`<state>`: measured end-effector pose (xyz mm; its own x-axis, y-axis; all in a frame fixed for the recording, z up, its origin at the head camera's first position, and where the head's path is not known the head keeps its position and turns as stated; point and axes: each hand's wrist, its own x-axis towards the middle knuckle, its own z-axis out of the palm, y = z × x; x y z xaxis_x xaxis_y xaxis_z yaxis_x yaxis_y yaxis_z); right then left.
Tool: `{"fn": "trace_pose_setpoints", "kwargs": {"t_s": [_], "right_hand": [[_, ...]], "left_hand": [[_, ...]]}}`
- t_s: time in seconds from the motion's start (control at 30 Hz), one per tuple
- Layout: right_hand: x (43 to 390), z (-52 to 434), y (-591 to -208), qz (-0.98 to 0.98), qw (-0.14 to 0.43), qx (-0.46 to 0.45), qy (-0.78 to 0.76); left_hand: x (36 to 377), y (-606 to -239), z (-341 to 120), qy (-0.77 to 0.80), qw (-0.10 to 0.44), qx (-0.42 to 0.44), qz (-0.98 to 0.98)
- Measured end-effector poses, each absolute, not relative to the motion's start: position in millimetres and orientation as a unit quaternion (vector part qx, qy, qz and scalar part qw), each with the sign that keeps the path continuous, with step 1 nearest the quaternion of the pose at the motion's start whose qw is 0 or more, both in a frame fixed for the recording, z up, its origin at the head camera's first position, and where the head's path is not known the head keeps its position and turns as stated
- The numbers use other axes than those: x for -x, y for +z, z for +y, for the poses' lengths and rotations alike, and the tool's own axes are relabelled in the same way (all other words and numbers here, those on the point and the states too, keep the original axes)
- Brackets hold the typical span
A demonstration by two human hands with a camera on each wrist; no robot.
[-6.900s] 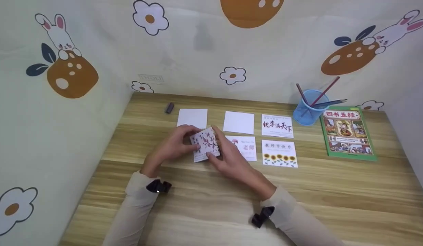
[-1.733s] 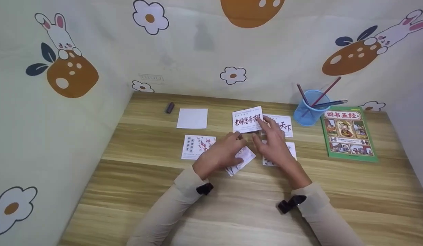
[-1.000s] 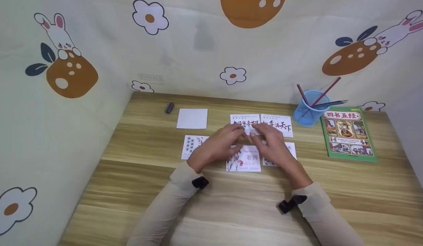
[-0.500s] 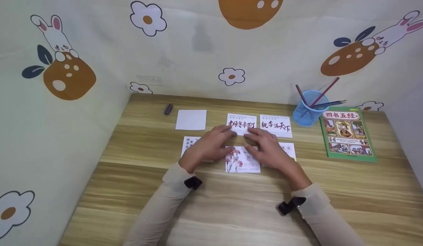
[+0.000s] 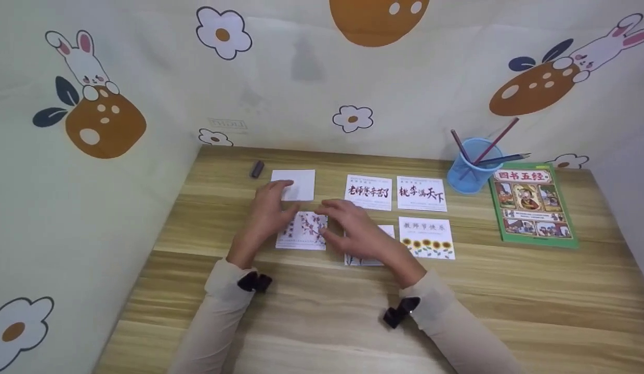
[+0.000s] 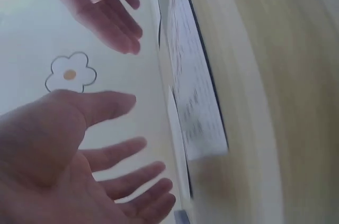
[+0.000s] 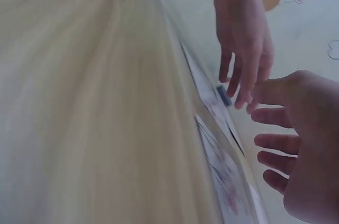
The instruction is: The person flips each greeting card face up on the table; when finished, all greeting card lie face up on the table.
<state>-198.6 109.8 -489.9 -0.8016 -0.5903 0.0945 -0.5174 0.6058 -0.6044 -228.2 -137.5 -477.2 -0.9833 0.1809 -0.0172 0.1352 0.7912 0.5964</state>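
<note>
Wooden desk [image 5: 322, 311] under a bunny-print backdrop. My left hand [image 5: 267, 210] hovers with relaxed fingers, grasping nothing, fingertips over the blank card [image 5: 296, 184] at 11 o'clock. My right hand [image 5: 355, 234], fingers also loose, reaches over the blossom card [image 5: 303, 234] just below the blank one.

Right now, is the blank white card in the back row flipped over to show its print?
No, the blank white card lies plain side up, with the left hand reaching over its near edge.
</note>
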Motion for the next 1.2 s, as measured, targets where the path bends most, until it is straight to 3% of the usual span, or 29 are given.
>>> {"fn": "trace_pose_setpoints", "kwargs": {"t_s": [0.33,0.57,0.77,0.97,1.1,1.2], "right_hand": [[197,69,-498,0.893,0.1,0.319,-0.302],[195,68,-502,0.893,0.115,0.312,-0.302],[197,70,-504,0.895,0.085,0.31,-0.309],[192,74,-504,0.902,0.134,0.305,-0.274],[193,75,-504,0.904,0.121,0.305,-0.274],[196,75,-505,0.904,0.101,0.308,-0.277]], "left_hand": [[228,-481,-147,0.281,0.052,-0.025,0.958],[225,-482,-145,0.265,0.06,-0.003,0.962],[226,-483,-142,0.266,0.06,-0.004,0.962],[226,-485,-139,0.266,0.053,-0.011,0.962],[227,-485,-137,0.297,0.025,-0.016,0.955],[229,-483,-137,0.347,-0.028,-0.015,0.937]]}}
